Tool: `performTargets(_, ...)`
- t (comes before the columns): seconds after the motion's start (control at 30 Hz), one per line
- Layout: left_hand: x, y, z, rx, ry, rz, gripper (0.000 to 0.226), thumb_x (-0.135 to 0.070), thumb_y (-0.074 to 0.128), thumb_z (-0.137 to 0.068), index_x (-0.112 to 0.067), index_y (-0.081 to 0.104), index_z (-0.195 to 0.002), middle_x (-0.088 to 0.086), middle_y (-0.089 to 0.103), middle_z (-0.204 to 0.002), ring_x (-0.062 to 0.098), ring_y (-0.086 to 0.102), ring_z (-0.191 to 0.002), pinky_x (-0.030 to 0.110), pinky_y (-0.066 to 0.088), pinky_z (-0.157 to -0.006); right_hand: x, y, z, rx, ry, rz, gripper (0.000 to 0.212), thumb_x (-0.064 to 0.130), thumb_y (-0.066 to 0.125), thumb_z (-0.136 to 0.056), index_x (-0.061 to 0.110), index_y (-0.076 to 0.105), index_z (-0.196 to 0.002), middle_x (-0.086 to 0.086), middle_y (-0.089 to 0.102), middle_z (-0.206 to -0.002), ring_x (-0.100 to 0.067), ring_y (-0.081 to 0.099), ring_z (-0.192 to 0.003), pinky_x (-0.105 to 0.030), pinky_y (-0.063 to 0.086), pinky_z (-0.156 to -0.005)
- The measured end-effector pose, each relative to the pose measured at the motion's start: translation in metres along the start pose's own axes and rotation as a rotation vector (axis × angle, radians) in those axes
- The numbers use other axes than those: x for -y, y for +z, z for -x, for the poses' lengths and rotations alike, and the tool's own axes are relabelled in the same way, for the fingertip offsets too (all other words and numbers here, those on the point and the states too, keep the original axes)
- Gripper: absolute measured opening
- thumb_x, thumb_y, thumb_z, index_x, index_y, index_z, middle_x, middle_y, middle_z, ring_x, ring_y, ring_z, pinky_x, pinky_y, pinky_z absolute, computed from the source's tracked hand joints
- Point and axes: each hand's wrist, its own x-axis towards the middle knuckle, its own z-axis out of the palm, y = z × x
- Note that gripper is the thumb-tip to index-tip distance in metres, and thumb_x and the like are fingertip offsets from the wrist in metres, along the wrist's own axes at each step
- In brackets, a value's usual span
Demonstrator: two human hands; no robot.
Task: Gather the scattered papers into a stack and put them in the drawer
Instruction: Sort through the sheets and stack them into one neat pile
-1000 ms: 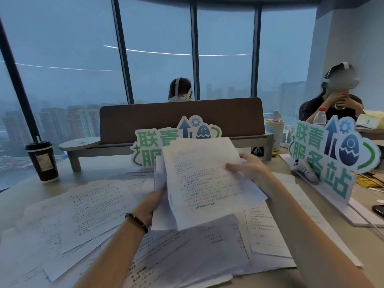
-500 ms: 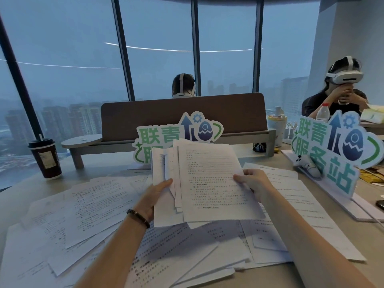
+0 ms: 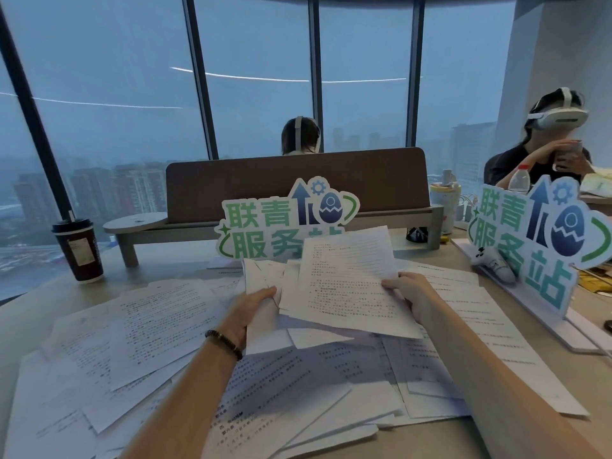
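Note:
Both my hands hold a loose bunch of printed sheets (image 3: pixel 344 286) just above the table. My left hand (image 3: pixel 253 308) grips the bunch's left edge, and my right hand (image 3: pixel 410 294) grips its right edge. The sheets are fanned and uneven, with the top one tilted right. Many more scattered papers (image 3: pixel 139 336) lie flat across the table, to the left, under my arms (image 3: pixel 291 389) and to the right (image 3: pixel 470 329). No drawer is in view.
A dark lidded paper cup (image 3: pixel 77 250) stands at far left. A green-lettered sign (image 3: pixel 284 223) stands behind the papers, another sign (image 3: pixel 543 243) at right. A desk divider (image 3: pixel 298 183) crosses the back. Two people with headsets sit beyond.
The held bunch has dropped lower toward the table and turned more upright. My right hand has slid down to its right edge and the sheets are fanned further.

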Motion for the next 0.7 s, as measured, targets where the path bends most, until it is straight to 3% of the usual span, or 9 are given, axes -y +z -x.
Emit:
performTargets(0.13, 0.007, -0.006, -0.005, -0.035, -0.135, -0.103, 0.027, -0.009, 0.054, -0.096, 0.000, 0.061, -0.120, 0.020, 0.068, -0.108, 0.035, 0.066, -0.092, 0.040, 0.055, -0.074, -0.003, -0.001, 0.001, 0.018, 0.045, 0.082, 0.024, 0.009, 0.080, -0.078, 0.014, 0.060, -0.089, -0.011, 0.064, -0.093, -0.036, 0.066, -0.093, -0.049, 0.056, -0.091)
performTargets(0.27, 0.010, -0.011, -0.009, -0.068, -0.217, -0.203, 0.032, -0.005, 0.057, -0.094, 0.002, 0.058, -0.125, 0.026, 0.064, -0.122, 0.043, 0.061, -0.111, 0.056, 0.049, -0.096, -0.008, 0.000, -0.005, -0.005, 0.049, 0.177, 0.032, 0.012, 0.080, -0.077, 0.007, 0.064, -0.104, -0.017, 0.067, -0.101, -0.038, 0.066, -0.094, -0.050, 0.056, -0.090)
performTargets(0.4, 0.014, -0.015, -0.012, -0.076, -0.235, -0.250, 0.033, -0.001, 0.059, -0.093, 0.005, 0.058, -0.125, 0.027, 0.064, -0.121, 0.044, 0.061, -0.110, 0.056, 0.049, -0.095, -0.008, 0.002, -0.002, -0.048, 0.022, 0.177, 0.024, 0.012, 0.072, -0.084, 0.000, 0.062, -0.102, -0.017, 0.062, -0.092, -0.035, 0.063, -0.089, -0.044, 0.055, -0.090)
performTargets(0.5, 0.014, -0.013, -0.009, -0.100, -0.206, -0.321, 0.030, 0.003, 0.059, -0.091, 0.012, 0.059, -0.119, 0.028, 0.065, -0.116, 0.044, 0.063, -0.106, 0.057, 0.048, -0.097, -0.009, 0.006, 0.001, -0.034, -0.001, 0.218, 0.026, 0.015, 0.074, -0.085, 0.003, 0.055, -0.097, -0.010, 0.055, -0.091, -0.028, 0.055, -0.086, -0.041, 0.050, -0.080)
performTargets(0.6, 0.014, -0.004, -0.002, -0.070, -0.116, -0.327, 0.031, 0.006, 0.054, -0.092, 0.007, 0.058, -0.123, 0.025, 0.064, -0.121, 0.040, 0.062, -0.104, 0.049, 0.052, -0.090, -0.010, 0.010, 0.001, -0.009, 0.011, 0.271, 0.035, 0.018, 0.078, -0.084, 0.004, 0.055, -0.106, -0.009, 0.057, -0.096, -0.027, 0.057, -0.086, -0.036, 0.047, -0.064)
performTargets(0.7, 0.011, 0.004, 0.004, -0.061, -0.029, -0.338, 0.032, 0.005, 0.053, -0.092, 0.002, 0.058, -0.124, 0.020, 0.065, -0.116, 0.032, 0.063, -0.091, 0.034, 0.053, -0.072, -0.009, 0.007, -0.002, -0.018, 0.001, 0.299, 0.042, 0.015, 0.076, -0.085, -0.001, 0.058, -0.118, -0.011, 0.058, -0.102, -0.029, 0.058, -0.092, -0.040, 0.053, -0.081)
